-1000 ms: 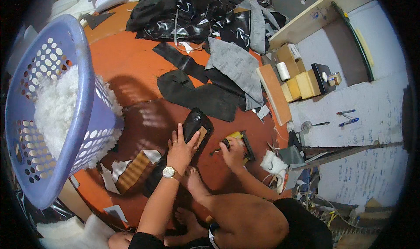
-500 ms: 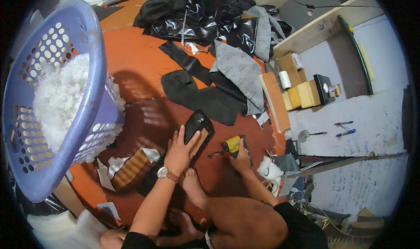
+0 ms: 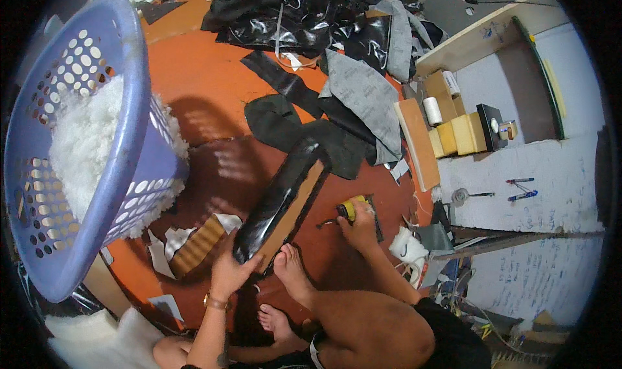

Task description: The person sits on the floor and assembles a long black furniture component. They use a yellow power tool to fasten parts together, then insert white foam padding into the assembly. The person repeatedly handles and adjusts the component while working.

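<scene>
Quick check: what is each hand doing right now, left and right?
Left hand: closed on the end of the long black padded piece.
Right hand: closed on the yellow-handled tool.

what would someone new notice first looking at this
Probably the big lilac laundry basket tipped on its side at the left, full of white stuffing. Next, at the centre of the orange floor, the long glossy black padded piece that the left hand grips at its near end, while the right hand rests on a yellow-handled tool. A heap of black fabric fills the top.
</scene>
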Demonstrator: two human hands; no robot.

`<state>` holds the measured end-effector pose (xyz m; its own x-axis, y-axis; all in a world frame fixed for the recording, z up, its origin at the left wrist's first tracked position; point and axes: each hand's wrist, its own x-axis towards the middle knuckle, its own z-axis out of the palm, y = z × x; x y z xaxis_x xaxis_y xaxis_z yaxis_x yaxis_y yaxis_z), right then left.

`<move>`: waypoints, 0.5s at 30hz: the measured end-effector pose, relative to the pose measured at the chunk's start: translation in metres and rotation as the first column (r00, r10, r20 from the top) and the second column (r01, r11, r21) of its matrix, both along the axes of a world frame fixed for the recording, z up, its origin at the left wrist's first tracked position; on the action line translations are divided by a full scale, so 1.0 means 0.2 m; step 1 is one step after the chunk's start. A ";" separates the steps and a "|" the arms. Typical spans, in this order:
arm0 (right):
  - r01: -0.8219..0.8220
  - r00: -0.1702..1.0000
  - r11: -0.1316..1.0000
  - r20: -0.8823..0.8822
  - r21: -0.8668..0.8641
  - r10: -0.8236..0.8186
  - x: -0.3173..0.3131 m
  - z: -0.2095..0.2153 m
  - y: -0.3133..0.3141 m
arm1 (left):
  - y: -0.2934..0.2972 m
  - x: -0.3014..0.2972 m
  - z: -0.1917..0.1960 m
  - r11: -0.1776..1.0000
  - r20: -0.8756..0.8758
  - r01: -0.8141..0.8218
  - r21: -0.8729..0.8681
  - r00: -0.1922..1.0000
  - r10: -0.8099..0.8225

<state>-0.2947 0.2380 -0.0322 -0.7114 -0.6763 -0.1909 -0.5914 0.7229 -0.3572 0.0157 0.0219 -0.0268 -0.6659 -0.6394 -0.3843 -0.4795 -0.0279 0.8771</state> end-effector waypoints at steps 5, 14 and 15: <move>-0.433 0.190 0.703 0.706 -0.564 0.683 0.25 1.10 -0.56 | -0.03 -0.18 -0.02 0.986 -0.015 0.034 -0.165 0.999 -0.037; -0.166 -0.262 0.147 0.188 -0.975 0.947 0.51 1.21 -0.69 | 0.07 -0.29 -0.09 0.973 -0.069 -0.130 -0.190 0.990 0.119; -0.223 -0.210 0.143 0.191 -0.964 0.959 0.48 1.23 -0.67 | 0.06 -0.30 -0.10 0.977 -0.052 -0.111 -0.181 0.993 0.103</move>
<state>-0.1985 0.1032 0.2134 0.4816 -0.7322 0.4816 0.3031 -0.3765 -0.8754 -0.0437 0.0337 -0.0468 -0.6028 -0.7648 -0.2274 -0.4451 0.0859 0.8913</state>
